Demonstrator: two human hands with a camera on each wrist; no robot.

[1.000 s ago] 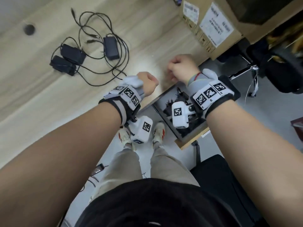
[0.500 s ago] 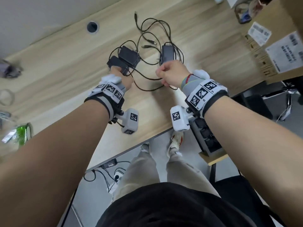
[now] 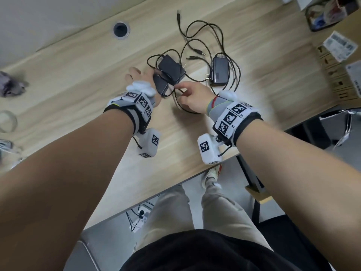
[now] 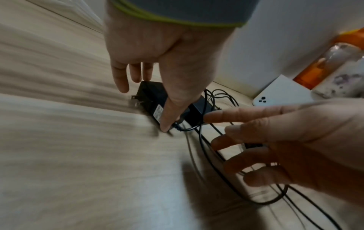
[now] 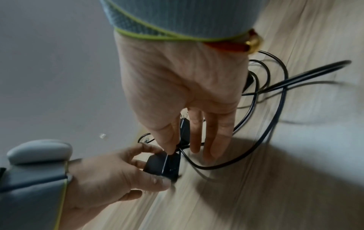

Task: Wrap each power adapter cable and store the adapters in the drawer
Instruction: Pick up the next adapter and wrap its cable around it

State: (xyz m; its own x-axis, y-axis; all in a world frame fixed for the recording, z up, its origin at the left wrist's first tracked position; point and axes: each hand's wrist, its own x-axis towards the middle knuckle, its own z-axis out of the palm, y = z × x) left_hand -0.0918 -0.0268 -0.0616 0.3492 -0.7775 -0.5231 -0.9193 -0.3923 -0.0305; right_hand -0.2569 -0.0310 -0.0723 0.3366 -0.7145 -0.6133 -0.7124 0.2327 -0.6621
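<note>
Three black power adapters lie on the wooden desk (image 3: pixel 78 79) among tangled black cables (image 5: pixel 315 71). My left hand (image 3: pixel 143 76) grips the nearest adapter (image 3: pixel 161 85), with the thumb at its cable end and the fingers over its far side. The same adapter (image 4: pixel 151 96) and adapter (image 5: pixel 163 165) show in both wrist views. My right hand (image 3: pixel 178 89) reaches in with straight fingers. Its thumb and forefinger stand either side of the cable where it leaves that adapter. A second adapter (image 3: pixel 171 69) lies right behind, and the third (image 3: pixel 220 70) further right.
A cardboard box (image 3: pixel 343 71) stands at the desk's right end. A round cable hole (image 3: pixel 121 30) sits at the back. A white phone (image 4: pixel 285 93) and an orange bottle (image 4: pixel 315 66) lie beyond the adapters. The drawer's corner (image 3: pixel 259 196) shows under the desk edge.
Both hands have moved from the open drawer at the desk edge to the adapters. The left hand has taken hold of the nearest adapter, and the right hand's fingers have straightened toward its cable.
</note>
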